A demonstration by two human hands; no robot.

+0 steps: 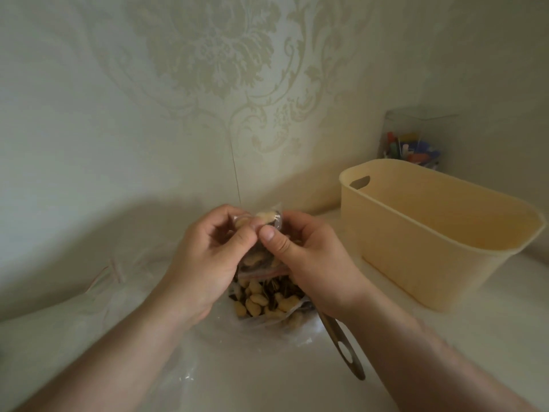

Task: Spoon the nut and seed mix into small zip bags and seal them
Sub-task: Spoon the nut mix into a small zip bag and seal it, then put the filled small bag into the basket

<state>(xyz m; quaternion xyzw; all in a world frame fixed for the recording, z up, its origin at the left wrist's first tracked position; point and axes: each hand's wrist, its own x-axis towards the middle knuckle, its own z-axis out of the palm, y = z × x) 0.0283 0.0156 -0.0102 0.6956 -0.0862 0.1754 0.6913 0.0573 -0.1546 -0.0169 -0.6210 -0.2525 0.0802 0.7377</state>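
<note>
Nearest the camera, a spoon handle (344, 349) with a hole in it lies on the pale table (445, 337), its front end hidden under the right wrist. Just beyond it sits an open clear bag of nut and seed mix (264, 301). Directly above that bag, the left hand (202, 263) and right hand (309, 263) both pinch a small zip bag (261, 254), partly filled, thumbs and fingertips pressed together on its upper edge. Left of the mix lie empty zip bags (110, 275). Right of it stands a beige plastic basket (430, 233), with a clear jar of coloured items (413, 144) behind it against the patterned wall (208, 69)
</note>
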